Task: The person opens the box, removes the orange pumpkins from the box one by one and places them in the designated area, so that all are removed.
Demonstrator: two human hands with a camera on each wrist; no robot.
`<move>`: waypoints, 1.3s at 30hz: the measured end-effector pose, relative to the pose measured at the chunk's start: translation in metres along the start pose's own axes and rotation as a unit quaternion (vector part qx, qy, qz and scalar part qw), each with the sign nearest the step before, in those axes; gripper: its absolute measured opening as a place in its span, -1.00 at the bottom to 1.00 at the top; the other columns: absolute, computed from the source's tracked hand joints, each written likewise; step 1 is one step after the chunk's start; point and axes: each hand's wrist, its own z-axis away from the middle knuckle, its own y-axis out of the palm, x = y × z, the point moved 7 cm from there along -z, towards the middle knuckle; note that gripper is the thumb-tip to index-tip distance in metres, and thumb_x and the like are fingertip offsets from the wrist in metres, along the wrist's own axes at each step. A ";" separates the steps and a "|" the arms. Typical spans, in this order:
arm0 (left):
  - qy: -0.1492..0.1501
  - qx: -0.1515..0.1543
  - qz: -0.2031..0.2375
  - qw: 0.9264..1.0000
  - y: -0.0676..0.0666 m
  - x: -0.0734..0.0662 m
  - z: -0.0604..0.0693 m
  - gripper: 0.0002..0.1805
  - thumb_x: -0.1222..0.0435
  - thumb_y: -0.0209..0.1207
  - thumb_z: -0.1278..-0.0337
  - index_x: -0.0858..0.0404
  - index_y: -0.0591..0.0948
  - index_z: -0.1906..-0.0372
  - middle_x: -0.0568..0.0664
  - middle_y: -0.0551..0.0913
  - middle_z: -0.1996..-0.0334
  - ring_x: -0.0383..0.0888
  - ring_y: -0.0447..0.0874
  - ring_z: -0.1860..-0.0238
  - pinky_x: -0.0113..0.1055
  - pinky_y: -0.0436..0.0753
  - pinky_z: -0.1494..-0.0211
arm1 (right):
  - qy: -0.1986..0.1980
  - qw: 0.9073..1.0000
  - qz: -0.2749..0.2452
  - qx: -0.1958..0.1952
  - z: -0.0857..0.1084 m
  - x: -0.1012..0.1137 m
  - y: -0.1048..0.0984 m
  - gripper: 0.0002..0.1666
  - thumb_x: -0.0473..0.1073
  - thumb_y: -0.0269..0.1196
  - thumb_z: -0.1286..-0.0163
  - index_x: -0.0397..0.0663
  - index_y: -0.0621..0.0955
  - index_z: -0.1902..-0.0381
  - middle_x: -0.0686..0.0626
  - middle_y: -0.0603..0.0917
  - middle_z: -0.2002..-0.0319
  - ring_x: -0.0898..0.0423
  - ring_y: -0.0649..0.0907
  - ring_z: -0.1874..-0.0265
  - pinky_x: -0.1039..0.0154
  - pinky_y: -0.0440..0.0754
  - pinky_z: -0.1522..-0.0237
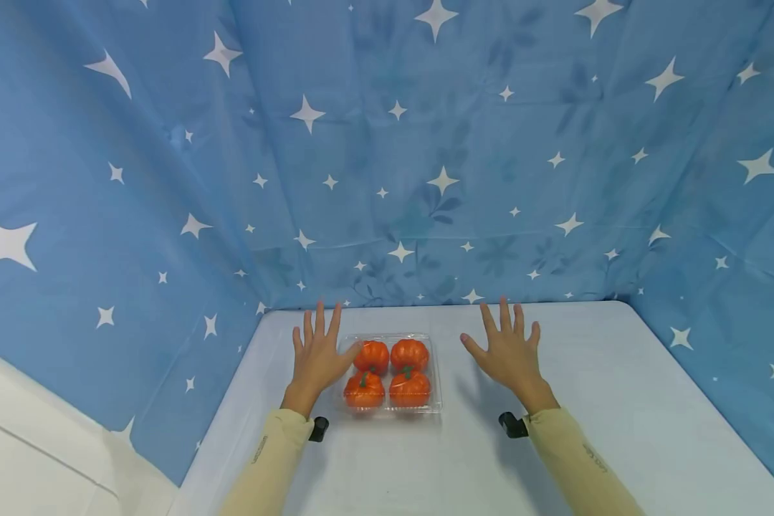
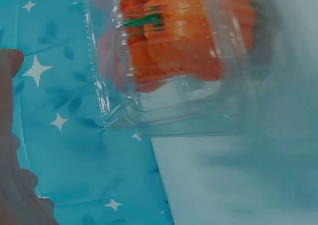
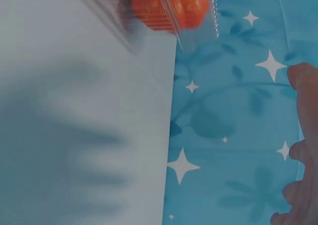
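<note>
A clear plastic clamshell box lies on the table between my hands, holding several small orange pumpkins with green stems. My left hand is spread flat beside the box, its thumb overlapping the box's left edge in the head view; whether it touches cannot be told. My right hand hovers right of the box, fingers spread and holding nothing, with its shadow below. The left wrist view shows the box wall and a pumpkin close up. Only a corner of the box shows in the right wrist view.
The white table has its far edge against a blue curtain patterned with white stars, which also hangs at both sides. A white surface is at the lower left. Small black devices sit at both wrists.
</note>
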 end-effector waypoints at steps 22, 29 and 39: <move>0.013 0.044 0.116 0.992 0.029 0.028 0.067 0.25 -0.17 0.36 -0.27 0.35 -0.07 -0.75 0.28 -0.14 -0.73 0.35 -0.21 -0.69 0.41 -0.15 -0.63 | 0.004 0.981 -0.177 0.083 0.029 0.031 0.041 0.04 0.34 0.14 -0.60 -0.19 0.14 -0.72 -0.39 -0.05 -0.70 -0.46 -0.06 -0.64 -0.61 -0.21 -0.48; -0.016 0.056 0.191 0.980 0.045 0.036 0.079 0.30 -0.14 0.45 -0.20 0.38 -0.06 -0.74 0.32 -0.12 -0.72 0.39 -0.14 -0.68 0.44 0.01 -0.59 | -0.024 0.973 -0.206 0.100 0.037 0.046 0.057 -0.01 0.17 0.23 -0.59 -0.20 0.16 -0.72 -0.37 -0.03 -0.70 -0.44 -0.02 -0.64 -0.56 -0.10 -0.51; -0.072 0.031 0.357 0.931 0.080 0.047 0.093 0.36 0.10 0.55 -0.17 0.34 -0.20 -0.74 0.46 -0.03 -0.67 0.42 0.05 -0.63 0.34 0.17 -0.57 | -0.062 0.926 -0.336 0.162 0.054 0.064 0.082 0.01 0.09 0.31 -0.58 -0.09 0.11 -0.75 -0.22 -0.10 -0.74 -0.34 -0.03 -0.67 -0.48 0.09 -0.51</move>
